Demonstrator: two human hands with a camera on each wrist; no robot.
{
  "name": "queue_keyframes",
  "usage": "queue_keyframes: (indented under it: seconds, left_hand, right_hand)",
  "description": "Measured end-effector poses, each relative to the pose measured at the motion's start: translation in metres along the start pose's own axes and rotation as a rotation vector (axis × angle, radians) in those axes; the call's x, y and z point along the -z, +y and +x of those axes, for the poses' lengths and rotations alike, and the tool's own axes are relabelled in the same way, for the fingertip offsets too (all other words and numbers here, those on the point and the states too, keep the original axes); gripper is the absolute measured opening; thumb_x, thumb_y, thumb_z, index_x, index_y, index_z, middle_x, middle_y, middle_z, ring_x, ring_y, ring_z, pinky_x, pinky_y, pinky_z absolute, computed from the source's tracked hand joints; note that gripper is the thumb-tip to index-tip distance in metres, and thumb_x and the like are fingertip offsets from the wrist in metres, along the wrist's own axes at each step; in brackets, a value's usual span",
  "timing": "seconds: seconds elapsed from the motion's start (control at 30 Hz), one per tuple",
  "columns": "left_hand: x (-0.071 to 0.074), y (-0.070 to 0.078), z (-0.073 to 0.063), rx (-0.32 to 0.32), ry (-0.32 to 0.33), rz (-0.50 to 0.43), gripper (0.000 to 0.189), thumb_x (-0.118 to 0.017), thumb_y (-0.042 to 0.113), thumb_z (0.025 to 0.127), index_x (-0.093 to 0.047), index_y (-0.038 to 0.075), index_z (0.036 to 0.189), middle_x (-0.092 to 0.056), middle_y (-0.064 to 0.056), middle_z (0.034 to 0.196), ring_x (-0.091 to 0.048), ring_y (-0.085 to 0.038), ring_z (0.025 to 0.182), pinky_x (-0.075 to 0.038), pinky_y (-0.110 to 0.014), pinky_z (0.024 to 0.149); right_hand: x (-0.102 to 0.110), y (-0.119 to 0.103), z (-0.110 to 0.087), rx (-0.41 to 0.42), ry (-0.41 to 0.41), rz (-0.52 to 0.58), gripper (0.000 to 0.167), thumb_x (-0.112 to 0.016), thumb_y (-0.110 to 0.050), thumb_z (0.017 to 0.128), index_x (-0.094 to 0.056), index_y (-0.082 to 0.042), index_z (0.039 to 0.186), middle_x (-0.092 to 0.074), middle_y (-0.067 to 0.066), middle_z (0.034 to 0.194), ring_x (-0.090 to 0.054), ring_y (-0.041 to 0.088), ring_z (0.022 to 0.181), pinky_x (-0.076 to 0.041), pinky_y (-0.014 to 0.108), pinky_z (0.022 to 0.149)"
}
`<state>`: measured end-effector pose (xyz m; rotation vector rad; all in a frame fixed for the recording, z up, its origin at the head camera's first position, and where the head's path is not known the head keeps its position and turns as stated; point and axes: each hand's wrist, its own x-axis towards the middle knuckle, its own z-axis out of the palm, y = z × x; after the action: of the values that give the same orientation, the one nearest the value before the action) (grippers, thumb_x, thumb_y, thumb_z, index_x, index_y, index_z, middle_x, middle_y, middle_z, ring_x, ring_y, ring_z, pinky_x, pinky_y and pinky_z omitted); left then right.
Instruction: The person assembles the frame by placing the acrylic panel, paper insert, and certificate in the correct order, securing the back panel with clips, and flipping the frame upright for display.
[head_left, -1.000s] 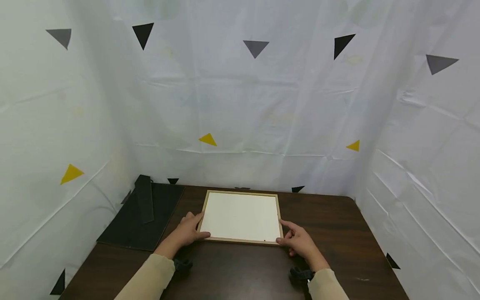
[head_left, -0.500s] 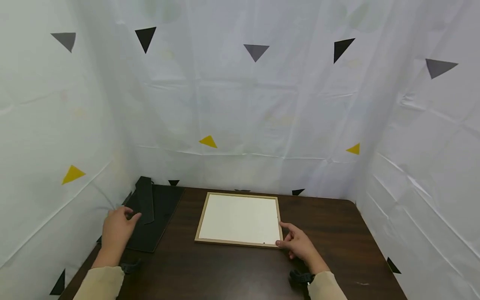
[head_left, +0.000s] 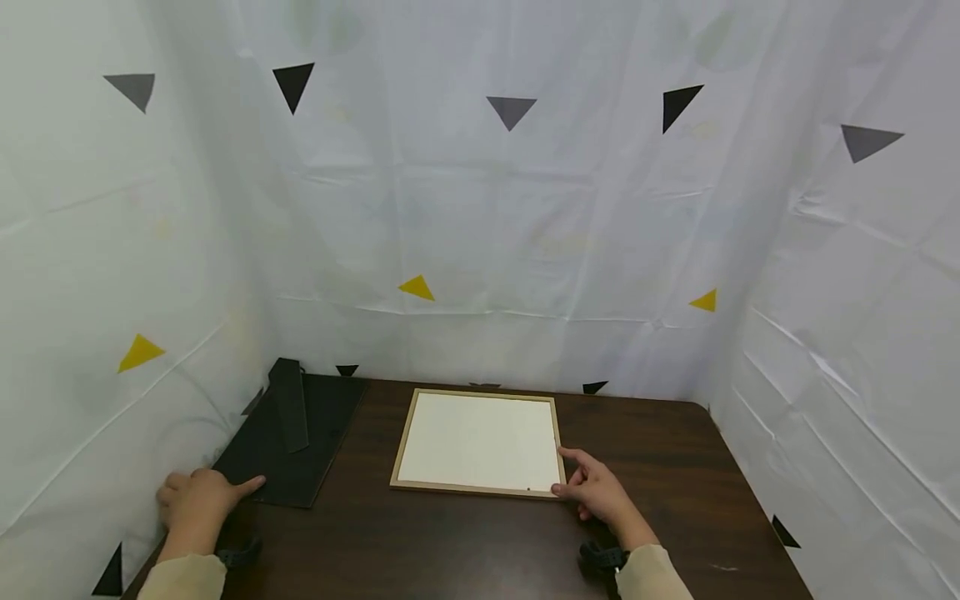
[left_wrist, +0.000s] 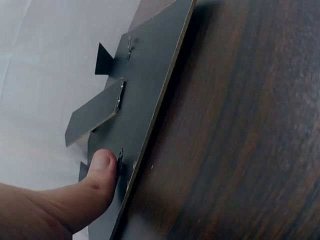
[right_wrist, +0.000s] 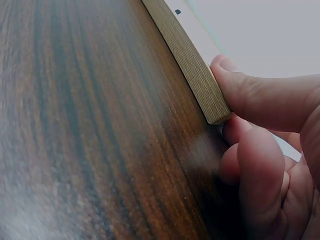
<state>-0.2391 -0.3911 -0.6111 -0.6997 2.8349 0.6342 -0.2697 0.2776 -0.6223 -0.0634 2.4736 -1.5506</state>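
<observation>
The left hand (head_left: 198, 506), thumb spread, meets a black board (head_left: 326, 433) at left; grip unclear. The right hand (head_left: 602, 493) pinches a framed white panel (head_left: 480, 442), near-right corner, by an unreadable mark (right_wrist: 178, 11).

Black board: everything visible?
The black board looks like thin rectangular fibreboard with a brownish edge. A strut angles up from its face beside small metallic fittings. It is at the left end of the table, left of the frame. The left hand is at its near left corner, thumb over the face; grip unclear.
</observation>
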Motion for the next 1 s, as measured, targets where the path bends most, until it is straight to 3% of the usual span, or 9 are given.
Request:
queue_keyframes:
  seconds: [0.2,0.3,0.43,0.53,0.63,0.8,0.9,1.0]
  left_hand:
    - [-0.004,-0.005,0.0,0.06,0.003,-0.004,0.13,-0.077,0.085,0.079,-0.048,-0.037,0.112,-0.031,-0.061,0.117,-0.034,-0.07,0.111,-0.045,-0.07,0.09]
    - [-0.003,-0.007,0.002,0.073,-0.015,0.009,0.14,-0.079,0.086,0.078,-0.037,-0.042,0.119,-0.03,-0.062,0.118,-0.034,-0.07,0.112,-0.042,-0.07,0.094]
    - [-0.003,-0.008,0.005,0.13,-0.042,-0.086,0.155,-0.081,0.086,0.074,-0.018,-0.043,0.133,-0.016,-0.067,0.131,-0.024,-0.077,0.126,-0.031,-0.079,0.105]
    - [-0.003,-0.005,0.004,0.156,-0.005,-0.185,0.154,-0.086,0.082,0.073,-0.014,-0.038,0.137,-0.008,-0.067,0.137,-0.018,-0.079,0.13,-0.027,-0.083,0.107]
    - [-0.001,-0.003,-0.002,0.107,0.081,-0.258,0.137,-0.091,0.068,0.078,-0.018,-0.033,0.137,-0.018,-0.065,0.133,-0.028,-0.075,0.123,-0.034,-0.079,0.101]
    - [0.005,0.0,-0.01,0.018,0.16,-0.483,0.117,-0.091,0.041,0.09,-0.012,-0.017,0.154,-0.035,-0.058,0.139,-0.049,-0.07,0.118,-0.049,-0.07,0.096]
    - [0.006,0.003,-0.012,-0.012,0.122,-0.7,0.114,-0.086,0.024,0.097,0.002,-0.004,0.163,-0.019,-0.054,0.16,-0.07,-0.052,0.098,-0.062,-0.06,0.086]
    - [0.003,0.006,-0.012,-0.042,0.088,-0.934,0.11,-0.08,0.005,0.099,0.008,0.007,0.165,-0.005,-0.045,0.169,-0.076,-0.028,0.077,-0.068,-0.049,0.073]
  right_hand:
    - [-0.003,0.002,-0.003,-0.016,0.004,-0.005,0.079,-0.089,-0.02,0.093,-0.052,-0.014,0.162,-0.062,0.007,0.081,-0.047,0.013,0.047,-0.05,0.03,0.048]
    - [-0.005,0.001,-0.005,-0.018,0.005,-0.004,0.078,-0.089,-0.019,0.093,-0.052,-0.015,0.162,-0.062,0.007,0.082,-0.047,0.013,0.047,-0.049,0.03,0.049]
    - [-0.004,-0.004,-0.006,-0.022,0.017,-0.002,0.08,-0.089,-0.019,0.093,-0.05,-0.014,0.163,-0.063,0.008,0.084,-0.049,0.015,0.048,-0.051,0.032,0.049]
    - [-0.002,-0.006,-0.004,-0.017,0.026,-0.005,0.081,-0.089,-0.018,0.092,-0.049,-0.011,0.162,-0.064,0.01,0.084,-0.049,0.016,0.048,-0.051,0.033,0.049]
    - [-0.001,-0.004,-0.001,-0.013,0.028,-0.009,0.079,-0.09,-0.017,0.092,-0.05,-0.009,0.16,-0.065,0.009,0.084,-0.049,0.015,0.048,-0.05,0.031,0.049]
    - [-0.002,-0.002,0.0,-0.019,0.03,-0.005,0.077,-0.091,-0.019,0.091,-0.053,-0.01,0.158,-0.064,0.008,0.084,-0.049,0.015,0.049,-0.05,0.03,0.049]
    - [-0.002,-0.002,-0.001,-0.013,0.026,-0.007,0.077,-0.09,-0.019,0.091,-0.053,-0.009,0.158,-0.065,0.008,0.084,-0.05,0.015,0.049,-0.05,0.031,0.049]
    - [-0.002,-0.002,-0.003,-0.007,0.017,-0.019,0.076,-0.089,-0.019,0.093,-0.052,-0.009,0.158,-0.065,0.008,0.084,-0.05,0.015,0.049,-0.051,0.031,0.05]
